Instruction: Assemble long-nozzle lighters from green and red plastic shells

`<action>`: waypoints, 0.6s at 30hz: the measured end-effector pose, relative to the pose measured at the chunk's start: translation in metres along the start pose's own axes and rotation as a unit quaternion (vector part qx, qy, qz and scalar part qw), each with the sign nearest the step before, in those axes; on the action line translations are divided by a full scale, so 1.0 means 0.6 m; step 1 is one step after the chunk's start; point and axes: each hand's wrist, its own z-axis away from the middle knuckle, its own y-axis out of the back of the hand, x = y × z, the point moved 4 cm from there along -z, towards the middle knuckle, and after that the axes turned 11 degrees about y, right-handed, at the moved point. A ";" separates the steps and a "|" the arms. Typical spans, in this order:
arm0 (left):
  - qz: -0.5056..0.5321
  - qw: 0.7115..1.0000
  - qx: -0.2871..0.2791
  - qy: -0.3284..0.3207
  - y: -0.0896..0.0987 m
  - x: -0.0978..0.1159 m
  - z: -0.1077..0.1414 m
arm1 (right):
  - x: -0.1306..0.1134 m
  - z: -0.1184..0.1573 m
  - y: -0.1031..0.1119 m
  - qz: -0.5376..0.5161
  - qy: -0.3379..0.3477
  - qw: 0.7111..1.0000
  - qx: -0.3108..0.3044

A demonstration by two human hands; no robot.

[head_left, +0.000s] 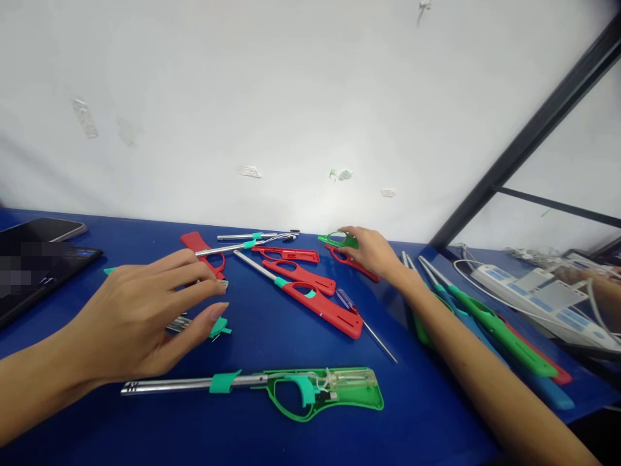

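Note:
My right hand reaches to the back of the table, its fingers closed on a green lighter casing half. Under it lies a red casing half, partly covered by the hand. My left hand is over the left side, palm down, fingers stretched and apart, holding nothing. Small teal and metal parts lie by its thumb, partly hidden. In front is an opened long-nosed lighter: a green half shell with a clear fuel tank, teal trigger and metal tube. A red lighter lies in the middle.
Behind the red lighter are red casing halves and metal tubes. A screwdriver lies near the middle. Several assembled lighters and a white power strip are at right. Phones lie at left; another person's hand shows far right.

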 end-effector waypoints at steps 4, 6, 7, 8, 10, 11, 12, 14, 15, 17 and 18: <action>0.007 1.000 0.010 0.018 0.000 0.013 -0.001 | -0.023 -0.004 0.021 -0.026 0.013 0.999 0.025; 0.006 1.000 0.008 -0.004 0.000 0.018 -0.002 | -0.039 -0.006 0.030 -0.049 0.022 0.998 0.035; 0.006 1.000 0.010 -0.012 0.000 0.019 -0.002 | -0.048 -0.006 0.035 -0.062 0.027 0.997 0.039; 0.006 1.000 0.012 -0.017 0.000 0.020 -0.002 | -0.058 -0.006 0.039 -0.077 0.032 0.996 0.044; 0.003 1.000 0.022 -0.009 -0.002 0.021 -0.003 | -0.077 -0.005 0.049 -0.109 0.040 0.992 0.053; 0.002 1.000 0.026 -0.003 -0.003 0.022 -0.003 | -0.086 -0.004 0.053 -0.124 0.044 0.990 0.056; 0.004 1.000 0.029 -0.001 -0.004 0.024 -0.004 | -0.095 -0.003 0.058 -0.140 0.047 0.987 0.059; 0.010 0.999 0.034 0.000 -0.005 0.030 -0.007 | -0.112 0.000 0.066 -0.170 0.058 0.982 0.063; 0.016 0.999 0.039 -0.002 -0.005 0.034 -0.008 | -0.121 0.001 0.069 -0.186 0.065 0.978 0.064; 0.026 0.999 0.046 -0.006 -0.003 0.042 -0.011 | -0.137 0.005 0.075 -0.215 0.078 0.971 0.065; 0.028 0.998 0.050 0.000 -0.002 0.046 -0.011 | -0.145 0.008 0.078 -0.229 0.083 0.968 0.066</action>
